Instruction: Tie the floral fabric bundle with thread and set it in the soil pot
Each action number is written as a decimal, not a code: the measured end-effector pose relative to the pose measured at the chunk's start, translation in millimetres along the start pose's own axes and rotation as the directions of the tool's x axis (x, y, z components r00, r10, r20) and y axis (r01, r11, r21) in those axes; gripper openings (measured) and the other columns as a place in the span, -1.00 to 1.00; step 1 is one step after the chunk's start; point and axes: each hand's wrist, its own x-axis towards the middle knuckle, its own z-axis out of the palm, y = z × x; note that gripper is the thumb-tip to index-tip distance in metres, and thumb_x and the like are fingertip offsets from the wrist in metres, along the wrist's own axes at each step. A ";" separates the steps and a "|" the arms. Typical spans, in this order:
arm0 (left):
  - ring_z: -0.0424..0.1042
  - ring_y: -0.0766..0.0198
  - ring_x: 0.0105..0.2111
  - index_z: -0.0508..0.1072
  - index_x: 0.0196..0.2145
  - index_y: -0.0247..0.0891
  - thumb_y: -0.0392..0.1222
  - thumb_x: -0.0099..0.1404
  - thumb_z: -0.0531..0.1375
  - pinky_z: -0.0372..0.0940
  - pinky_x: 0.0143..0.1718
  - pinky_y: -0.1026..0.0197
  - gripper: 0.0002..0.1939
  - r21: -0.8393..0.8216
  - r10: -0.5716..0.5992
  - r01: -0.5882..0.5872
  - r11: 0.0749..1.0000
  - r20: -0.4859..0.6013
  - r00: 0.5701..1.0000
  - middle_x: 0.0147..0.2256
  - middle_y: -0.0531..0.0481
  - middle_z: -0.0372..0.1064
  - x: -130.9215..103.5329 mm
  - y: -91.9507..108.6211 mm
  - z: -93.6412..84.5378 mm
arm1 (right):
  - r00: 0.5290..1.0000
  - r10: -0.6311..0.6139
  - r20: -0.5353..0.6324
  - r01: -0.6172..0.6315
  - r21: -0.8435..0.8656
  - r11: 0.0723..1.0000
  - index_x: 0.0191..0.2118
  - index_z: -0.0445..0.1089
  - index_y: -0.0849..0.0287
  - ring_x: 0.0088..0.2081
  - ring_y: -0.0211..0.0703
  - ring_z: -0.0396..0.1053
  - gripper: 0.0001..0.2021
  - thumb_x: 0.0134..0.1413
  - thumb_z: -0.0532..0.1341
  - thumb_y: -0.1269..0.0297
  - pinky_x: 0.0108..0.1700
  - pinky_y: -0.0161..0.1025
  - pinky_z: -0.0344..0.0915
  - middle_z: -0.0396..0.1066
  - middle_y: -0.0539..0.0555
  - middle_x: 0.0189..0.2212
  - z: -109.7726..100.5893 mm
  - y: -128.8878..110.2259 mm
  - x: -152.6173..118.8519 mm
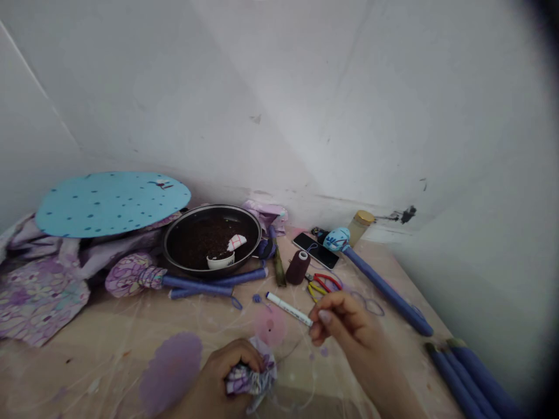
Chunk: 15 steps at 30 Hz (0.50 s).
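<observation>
My left hand (227, 369) is closed around a gathered bundle of purple and white floral cloth (255, 378) low in the middle of the head view. To its right, my right hand (345, 326) is raised with its thumb and forefinger pinched together. A thin dark thread (290, 351) seems to run between the cloth and the right hand; anything tiny between the fingertips is too small to make out. Just beyond the right fingertips, a white marker (288, 308) with a blue end lies on the patterned tablecloth (109, 349).
A black pan (163, 244) holds dark granules and a small bowl (221, 261). Nearby are a dark thread cone (299, 267), red and yellow-handled cutters (325, 283), a phone (317, 250), a jar (360, 228) and blue-wrapped sticks (388, 291). A blue dotted board (113, 203) leans at left.
</observation>
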 end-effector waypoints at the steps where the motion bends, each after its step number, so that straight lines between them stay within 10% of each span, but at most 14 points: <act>1: 0.44 0.24 -0.33 0.40 -0.34 -0.20 -0.60 -0.14 0.11 0.26 -0.29 0.29 -0.58 0.002 0.026 -0.026 1.000 -0.005 1.000 -0.34 0.04 0.43 1.1 2.2 0.0 | 0.996 0.027 0.082 -0.025 -0.018 1.000 -0.25 0.34 0.12 -0.46 -0.23 0.45 -0.89 0.27 0.17 0.21 -0.39 -0.31 0.41 0.42 -0.01 -0.49 6.1 9.1 -3.3; 5: 0.39 0.26 -0.31 0.40 -0.33 -0.16 -0.60 -0.21 0.06 0.22 -0.30 0.32 -0.51 0.019 0.038 -0.038 0.999 0.006 0.999 -0.33 0.07 0.36 0.2 4.2 -1.2 | 0.968 -0.025 0.249 0.070 -0.176 0.982 -0.31 0.28 0.12 -0.56 -0.30 0.37 -0.92 0.23 0.08 0.34 -0.53 -0.37 0.31 0.33 -0.01 -0.42 27.1 41.2 -18.4; 9: 0.38 0.25 -0.29 0.39 -0.33 -0.14 -0.61 -0.25 0.03 0.22 -0.27 0.32 -0.47 0.032 0.057 -0.058 0.998 0.042 0.997 -0.32 0.08 0.35 -4.9 -2.3 -2.3 | 0.905 -0.190 0.381 0.369 -0.479 0.797 -0.34 0.37 0.15 -0.43 -0.22 0.42 -0.82 0.05 0.08 0.53 -0.41 -0.38 0.30 0.36 0.03 -0.46 34.6 60.0 -28.7; 15: 0.40 0.22 -0.25 0.38 -0.31 -0.15 -0.62 -0.19 0.07 0.25 -0.23 0.30 -0.49 0.074 0.096 -0.100 0.992 0.060 0.994 -0.30 0.05 0.36 -5.5 -4.3 -3.7 | 0.840 -0.125 0.529 0.504 -0.671 0.544 -0.28 0.39 0.12 -0.47 -0.29 0.41 -0.72 0.00 0.07 0.62 -0.45 -0.46 0.24 0.36 0.00 -0.43 28.4 79.0 -38.0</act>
